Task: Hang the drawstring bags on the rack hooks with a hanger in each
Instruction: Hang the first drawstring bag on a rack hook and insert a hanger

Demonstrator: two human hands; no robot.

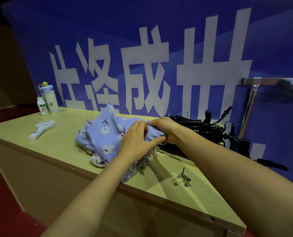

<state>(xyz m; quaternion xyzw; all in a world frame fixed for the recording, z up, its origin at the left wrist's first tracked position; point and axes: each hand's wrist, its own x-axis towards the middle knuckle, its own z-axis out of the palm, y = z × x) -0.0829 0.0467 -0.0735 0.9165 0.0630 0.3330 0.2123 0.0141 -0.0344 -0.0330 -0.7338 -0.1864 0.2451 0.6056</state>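
On the wooden table (62, 134), mid-top, I see the blue floral drawstring bags (99, 132) heaped; left hand (135, 139) and right hand (168, 129) each pinch the cloth, perhaps at a mouth, contents hidden. Black hangers (202, 129) lie just right. Bare top runs left toward the fan (43, 128); screws (183, 178) near the front edge.

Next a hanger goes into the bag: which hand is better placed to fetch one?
Probably the right. The right hand grips the floral bag right beside the pile of black hangers; the left hand holds the bag farther from them and could steady it.
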